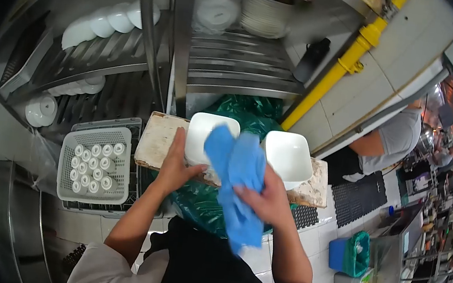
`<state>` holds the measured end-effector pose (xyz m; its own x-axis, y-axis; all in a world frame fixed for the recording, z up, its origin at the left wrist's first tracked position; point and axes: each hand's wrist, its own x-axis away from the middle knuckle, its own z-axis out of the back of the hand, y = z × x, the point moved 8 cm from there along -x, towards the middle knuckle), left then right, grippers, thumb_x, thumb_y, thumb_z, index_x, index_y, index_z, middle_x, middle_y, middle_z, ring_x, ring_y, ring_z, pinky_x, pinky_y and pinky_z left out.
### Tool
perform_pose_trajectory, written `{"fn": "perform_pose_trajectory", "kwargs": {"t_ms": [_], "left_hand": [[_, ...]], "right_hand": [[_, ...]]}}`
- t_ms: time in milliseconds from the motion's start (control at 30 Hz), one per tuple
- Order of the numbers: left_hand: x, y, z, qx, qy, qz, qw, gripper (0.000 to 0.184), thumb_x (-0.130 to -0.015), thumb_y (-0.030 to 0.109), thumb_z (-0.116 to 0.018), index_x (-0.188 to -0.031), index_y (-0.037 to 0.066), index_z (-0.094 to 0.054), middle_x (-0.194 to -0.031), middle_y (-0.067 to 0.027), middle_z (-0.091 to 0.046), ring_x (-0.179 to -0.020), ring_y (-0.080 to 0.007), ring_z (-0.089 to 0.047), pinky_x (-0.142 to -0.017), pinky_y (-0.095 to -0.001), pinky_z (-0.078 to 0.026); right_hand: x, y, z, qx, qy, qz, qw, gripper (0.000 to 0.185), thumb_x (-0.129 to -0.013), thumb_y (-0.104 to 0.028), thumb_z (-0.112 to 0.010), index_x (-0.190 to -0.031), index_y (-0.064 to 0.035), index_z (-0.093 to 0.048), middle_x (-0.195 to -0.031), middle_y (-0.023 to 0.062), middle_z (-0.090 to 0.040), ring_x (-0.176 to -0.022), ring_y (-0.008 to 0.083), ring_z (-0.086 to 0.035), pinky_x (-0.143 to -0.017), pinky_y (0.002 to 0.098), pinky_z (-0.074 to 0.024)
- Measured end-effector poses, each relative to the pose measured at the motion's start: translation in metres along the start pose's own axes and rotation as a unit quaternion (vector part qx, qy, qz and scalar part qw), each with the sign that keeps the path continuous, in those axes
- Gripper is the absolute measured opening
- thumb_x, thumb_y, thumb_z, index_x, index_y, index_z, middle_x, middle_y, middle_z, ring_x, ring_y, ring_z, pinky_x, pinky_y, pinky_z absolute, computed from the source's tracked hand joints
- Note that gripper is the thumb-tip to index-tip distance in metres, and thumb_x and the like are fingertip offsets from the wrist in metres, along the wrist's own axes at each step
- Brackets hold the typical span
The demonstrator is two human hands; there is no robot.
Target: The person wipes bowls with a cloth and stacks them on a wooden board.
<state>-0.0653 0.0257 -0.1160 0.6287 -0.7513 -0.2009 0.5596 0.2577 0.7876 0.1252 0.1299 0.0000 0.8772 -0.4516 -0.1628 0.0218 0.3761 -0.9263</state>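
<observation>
A white square bowl (199, 132) sits on a worn, pale wooden board (160, 136). Against its left side and near corner rests my left hand (175, 163), fingers stretched out and thumb spread away. My right hand (267, 200) grips a blue cloth (239, 199), which hangs in folds over the right part of this bowl and hides it. Just right of the cloth stands a second white square bowl (290, 155) on the same board, its inside facing up. Under the board bulges green plastic sheeting (190, 205).
A grey basket (89, 198) of small white cylindrical items lies left. Steel shelves (242, 58) ahead carry stacked plates (264, 16) and white bowls (102, 24). A yellow pipe (337, 70) slants at right. Beyond it are another person (400, 134) and a blue bin (339, 254).
</observation>
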Motion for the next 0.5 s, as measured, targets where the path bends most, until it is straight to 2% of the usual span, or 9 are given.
{"fn": "perform_pose_trajectory", "kwargs": {"t_ms": [67,133,167,233,333,367,433,467,500], "left_hand": [[-0.002,-0.006,-0.004,0.025,-0.002,0.007,1.0,0.11,-0.07,0.018,-0.082,-0.148,-0.006,-0.008,-0.151,-0.0288,-0.022,-0.141,-0.0379,-0.025,-0.112,-0.0378,-0.029],[-0.003,-0.016,-0.016,0.122,-0.038,0.068,0.989,0.11,-0.07,0.018,-0.082,-0.149,-0.005,-0.007,-0.149,-0.0293,-0.029,-0.138,-0.0364,-0.033,-0.11,-0.0374,-0.033],[-0.003,-0.018,-0.016,0.075,0.002,0.027,0.997,0.106,-0.075,0.019,-0.078,-0.15,-0.003,-0.005,-0.146,-0.0284,-0.035,-0.133,-0.0369,-0.041,-0.105,-0.0372,-0.039],[-0.002,-0.018,-0.015,0.069,0.014,0.013,0.997,0.103,-0.078,0.019,-0.074,-0.15,-0.001,-0.005,-0.145,-0.028,-0.036,-0.132,-0.0379,-0.042,-0.104,-0.0378,-0.04],[-0.001,-0.025,-0.016,0.07,0.03,-0.001,0.997,0.097,-0.082,0.021,-0.069,-0.151,0.001,-0.003,-0.145,-0.0272,-0.037,-0.129,-0.0395,-0.045,-0.101,-0.0387,-0.042],[-0.002,-0.026,-0.018,0.073,0.031,-0.008,0.997,0.096,-0.083,0.023,-0.067,-0.151,0.002,-0.003,-0.144,-0.027,-0.038,-0.127,-0.0402,-0.046,-0.1,-0.0392,-0.043],[-0.006,-0.027,-0.02,0.08,0.029,-0.012,0.996,0.096,-0.084,0.025,-0.067,-0.151,0.002,-0.002,-0.144,-0.0269,-0.039,-0.126,-0.0403,-0.047,-0.099,-0.0391,-0.043],[-0.005,-0.027,-0.02,0.085,0.031,-0.014,0.996,0.097,-0.084,0.026,-0.066,-0.151,0.002,-0.002,-0.144,-0.0269,-0.039,-0.125,-0.0404,-0.048,-0.098,-0.039,-0.043],[-0.003,-0.028,-0.02,0.082,0.027,-0.014,0.996,0.097,-0.084,0.026,-0.066,-0.151,0.002,-0.002,-0.144,-0.0269,-0.039,-0.125,-0.0404,-0.048,-0.098,-0.039,-0.043]], "right_hand": [[-0.055,0.005,-0.009,0.203,-0.003,-0.001,0.979,0.062,-0.079,-0.029,-0.073,-0.128,0.0025,-0.05,-0.131,0.0208,-0.052,-0.12,0.0345,-0.052,-0.101,0.0452,-0.0402],[-0.093,0.027,-0.032,0.471,0.014,0.073,0.879,0.068,-0.081,-0.046,-0.068,-0.123,0.005,-0.054,-0.142,0.0302,-0.039,-0.13,0.0485,-0.037,-0.108,0.048,-0.0322],[-0.105,0.048,-0.045,0.472,0.012,0.074,0.878,0.068,-0.081,-0.046,-0.068,-0.123,0.005,-0.054,-0.142,0.0302,-0.039,-0.13,0.0485,-0.037,-0.108,0.048,-0.0322],[-0.122,0.084,-0.076,0.56,-0.038,0.083,0.824,0.084,-0.083,-0.064,-0.054,-0.13,0.0048,-0.05,-0.151,0.0287,-0.022,-0.141,0.0471,-0.018,-0.114,0.0538,-0.015],[-0.121,0.116,-0.1,0.542,-0.126,0.033,0.831,0.09,-0.083,-0.071,-0.045,-0.13,0.0062,-0.05,-0.151,0.0302,-0.021,-0.142,0.0464,-0.016,-0.116,0.0517,-0.0109],[-0.119,0.12,-0.1,0.541,-0.128,0.029,0.831,0.09,-0.083,-0.071,-0.045,-0.13,0.0062,-0.05,-0.151,0.0302,-0.021,-0.142,0.0464,-0.016,-0.116,0.0517,-0.0109],[-0.115,0.125,-0.108,0.447,-0.209,-0.006,0.87,0.086,-0.084,-0.067,-0.049,-0.126,0.0074,-0.052,-0.148,0.0298,-0.028,-0.141,0.0456,-0.018,-0.115,0.0498,-0.0151],[-0.114,0.124,-0.107,0.444,-0.208,-0.007,0.871,0.086,-0.084,-0.067,-0.049,-0.126,0.0074,-0.052,-0.148,0.0298,-0.028,-0.141,0.0456,-0.018,-0.115,0.0498,-0.0151],[-0.11,0.116,-0.11,0.427,-0.224,0.023,0.876,0.079,-0.084,-0.063,-0.052,-0.122,0.0061,-0.055,-0.141,0.0295,-0.038,-0.136,0.0444,-0.028,-0.112,0.0485,-0.0224]]}}
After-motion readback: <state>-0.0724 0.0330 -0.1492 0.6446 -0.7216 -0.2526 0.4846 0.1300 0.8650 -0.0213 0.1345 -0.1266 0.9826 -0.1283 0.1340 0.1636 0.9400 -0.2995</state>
